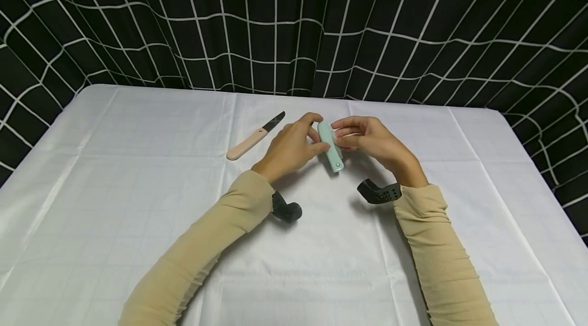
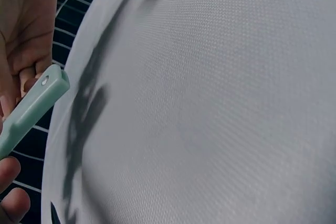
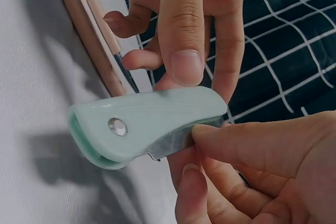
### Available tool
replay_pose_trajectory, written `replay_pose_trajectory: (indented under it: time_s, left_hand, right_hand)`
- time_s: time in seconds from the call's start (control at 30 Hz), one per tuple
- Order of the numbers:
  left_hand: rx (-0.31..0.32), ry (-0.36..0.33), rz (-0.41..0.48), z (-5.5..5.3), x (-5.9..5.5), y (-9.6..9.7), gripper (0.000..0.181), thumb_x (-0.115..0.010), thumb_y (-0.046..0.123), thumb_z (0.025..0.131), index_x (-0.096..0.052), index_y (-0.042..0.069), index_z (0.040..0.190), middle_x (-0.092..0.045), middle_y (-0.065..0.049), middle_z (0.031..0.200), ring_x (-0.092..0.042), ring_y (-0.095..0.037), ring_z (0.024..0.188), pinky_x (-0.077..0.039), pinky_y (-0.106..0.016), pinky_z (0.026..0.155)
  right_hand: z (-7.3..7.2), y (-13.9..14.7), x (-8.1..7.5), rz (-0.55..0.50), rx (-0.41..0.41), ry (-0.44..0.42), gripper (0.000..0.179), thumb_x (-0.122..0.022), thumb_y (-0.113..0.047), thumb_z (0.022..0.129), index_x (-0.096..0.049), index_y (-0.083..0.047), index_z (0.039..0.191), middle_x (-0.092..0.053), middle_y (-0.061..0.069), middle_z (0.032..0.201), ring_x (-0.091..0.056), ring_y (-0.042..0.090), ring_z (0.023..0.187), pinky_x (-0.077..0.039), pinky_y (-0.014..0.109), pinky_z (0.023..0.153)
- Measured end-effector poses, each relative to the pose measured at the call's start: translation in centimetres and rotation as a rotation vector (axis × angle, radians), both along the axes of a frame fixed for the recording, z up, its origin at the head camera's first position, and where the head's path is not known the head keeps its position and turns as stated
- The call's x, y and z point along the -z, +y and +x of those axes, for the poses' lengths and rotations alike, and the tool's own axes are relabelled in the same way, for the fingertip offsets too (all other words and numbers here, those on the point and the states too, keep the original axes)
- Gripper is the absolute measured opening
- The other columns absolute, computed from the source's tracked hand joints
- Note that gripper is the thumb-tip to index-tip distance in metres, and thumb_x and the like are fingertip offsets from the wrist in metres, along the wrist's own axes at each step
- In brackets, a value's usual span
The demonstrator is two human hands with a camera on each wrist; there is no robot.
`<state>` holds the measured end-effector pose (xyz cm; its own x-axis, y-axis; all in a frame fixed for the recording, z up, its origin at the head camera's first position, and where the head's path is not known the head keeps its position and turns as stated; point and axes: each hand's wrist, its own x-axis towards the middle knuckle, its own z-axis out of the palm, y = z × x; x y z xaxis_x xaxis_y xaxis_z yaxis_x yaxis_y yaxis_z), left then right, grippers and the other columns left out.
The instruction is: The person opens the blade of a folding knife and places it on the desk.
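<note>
A mint-green folding knife [image 1: 328, 145] is held over the white table between my two hands. My left hand [image 1: 292, 146] grips its handle, thumb on the near side and fingers on the far side. With thumb and fingertips, my right hand [image 1: 374, 141] pinches the metal blade [image 3: 176, 139], as the right wrist view shows. Most of that blade lies folded in the handle, only an edge of it showing. Left of my left hand lies a pink-handled folding knife [image 1: 248, 144] on the cloth, its dark blade out. The left wrist view catches the pivot end of the mint handle [image 2: 39, 100].
A white cloth [image 1: 298, 265] with fold creases covers the table. Behind its far edge hangs a black curtain [image 1: 257, 25] with white grid lines. Each wrist carries a black camera mount, the left mount [image 1: 286, 208] and the right mount [image 1: 378, 192].
</note>
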<state>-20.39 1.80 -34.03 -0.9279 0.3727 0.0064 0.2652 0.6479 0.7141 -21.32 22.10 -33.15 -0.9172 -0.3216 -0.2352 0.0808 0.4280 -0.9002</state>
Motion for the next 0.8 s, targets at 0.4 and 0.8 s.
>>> replay_pose_trajectory:
  time_s: [0.4,0.8]
  left_hand:
    - [-0.012,0.041,0.085,0.7,-0.3,-1.6,0.046,-0.068,0.025,0.094,-0.053,0.013,0.136,-0.073,-0.002,0.1,-0.065,-0.016,0.088,-0.048,-0.032,0.083]
    - [-0.018,0.031,0.182,1.8,-0.8,-3.1,0.04,-0.067,0.021,0.094,-0.056,0.012,0.132,-0.073,-0.003,0.096,-0.062,-0.014,0.073,-0.046,-0.024,0.066]
  right_hand:
    - [0.6,-1.2,-0.7,0.003,-0.047,0.033,0.038,-0.059,-0.007,0.096,-0.056,0.003,0.133,-0.067,-0.005,0.098,-0.066,0.005,0.087,-0.055,0.027,0.085]
    - [1.2,-2.7,-1.3,0.029,-0.066,0.087,0.031,-0.061,-0.014,0.098,-0.062,0.003,0.124,-0.069,0.0,0.103,-0.066,0.007,0.085,-0.055,0.022,0.082]
